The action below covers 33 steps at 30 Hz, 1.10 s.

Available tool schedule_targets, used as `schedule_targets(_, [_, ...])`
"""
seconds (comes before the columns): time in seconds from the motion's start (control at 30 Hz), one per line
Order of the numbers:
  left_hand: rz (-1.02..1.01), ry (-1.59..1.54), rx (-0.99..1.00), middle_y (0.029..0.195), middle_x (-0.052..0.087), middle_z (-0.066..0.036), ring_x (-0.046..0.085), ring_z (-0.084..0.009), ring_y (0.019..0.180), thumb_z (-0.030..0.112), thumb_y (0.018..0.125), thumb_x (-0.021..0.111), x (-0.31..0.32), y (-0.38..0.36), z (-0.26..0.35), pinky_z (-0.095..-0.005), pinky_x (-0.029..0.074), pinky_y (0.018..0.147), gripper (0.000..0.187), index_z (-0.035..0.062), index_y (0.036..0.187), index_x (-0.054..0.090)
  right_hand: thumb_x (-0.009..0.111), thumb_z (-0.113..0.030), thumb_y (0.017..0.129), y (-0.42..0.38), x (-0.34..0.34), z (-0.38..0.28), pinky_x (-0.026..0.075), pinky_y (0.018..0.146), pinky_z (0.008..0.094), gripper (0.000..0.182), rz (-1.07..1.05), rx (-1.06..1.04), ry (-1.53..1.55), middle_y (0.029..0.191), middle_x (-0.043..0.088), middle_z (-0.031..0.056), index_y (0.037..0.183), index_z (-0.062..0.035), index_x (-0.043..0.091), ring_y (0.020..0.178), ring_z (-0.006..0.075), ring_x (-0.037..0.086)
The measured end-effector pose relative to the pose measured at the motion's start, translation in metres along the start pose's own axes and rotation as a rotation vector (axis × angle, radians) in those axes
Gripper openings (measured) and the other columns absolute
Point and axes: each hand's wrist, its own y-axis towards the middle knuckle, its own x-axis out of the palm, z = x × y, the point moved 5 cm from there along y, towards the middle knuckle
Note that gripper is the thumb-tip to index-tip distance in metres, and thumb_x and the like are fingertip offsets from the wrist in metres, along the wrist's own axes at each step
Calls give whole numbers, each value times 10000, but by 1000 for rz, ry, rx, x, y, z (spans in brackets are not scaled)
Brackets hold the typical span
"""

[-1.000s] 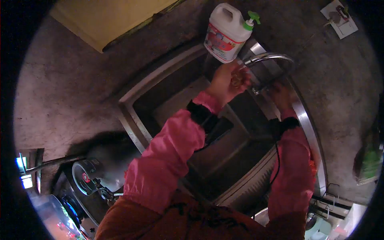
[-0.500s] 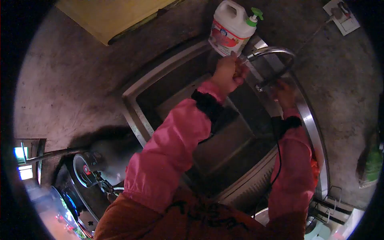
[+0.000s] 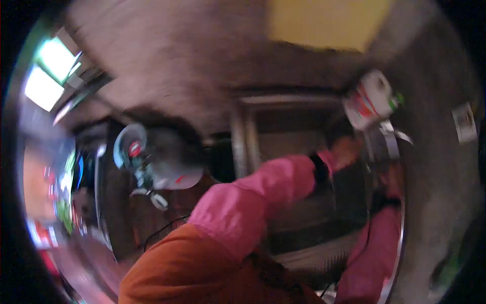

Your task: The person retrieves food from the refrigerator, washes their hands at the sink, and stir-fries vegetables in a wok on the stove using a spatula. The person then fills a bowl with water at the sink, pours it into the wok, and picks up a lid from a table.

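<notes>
Motion blurs the whole view. My left hand, at the end of a pink sleeve with a black band at the wrist, is over the back right part of the metal sink, just below a white jug with a red label and green pump. Farther right, my right hand is beside the sink's right rim, below the smeared faucet. The fingers of both hands are too blurred to make out, and so is anything in them.
A gas cylinder with a regulator stands left of the sink. Behind the sink is a wall with a yellow panel. A socket plate is at the right. Bright window panes show at the upper left.
The view has swung left, so the sink, jug and both hands appear farther right and lower. More of the area at the left shows. Both hands remain near the faucet.
</notes>
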Motion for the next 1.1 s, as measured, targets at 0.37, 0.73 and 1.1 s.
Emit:
schedule_targets(0.37, [232,570,-224,801,643,-182,635,-342,775,341,876,506,-166,-313,24,-462,492,687,269,160,946,693,540,-182,861,-114,61,-81,441,488,249,319,-317,23,177,891,587,80,1147,-46,576,606,149,608])
schedule_targets(0.73, [736,-71,-918,565,508,-77,479,-151,561,475,909,473,-174,-798,-45,-369,400,563,548,10,627,541,582,-79,842,-402,300,-459,465,635,243,350,-835,-635,-34,829,636,62,1184,-3,574,689,102,568])
schedule_targets(1.1, [1038,-470,-1343,480,451,-20,408,-149,416,454,896,525,-142,-1185,-58,-349,330,425,499,71,578,550,561,-41,815,-786,575,-660,499,681,409,306,-1185,-1572,-11,907,622,217,1121,-21,573,817,365,621])
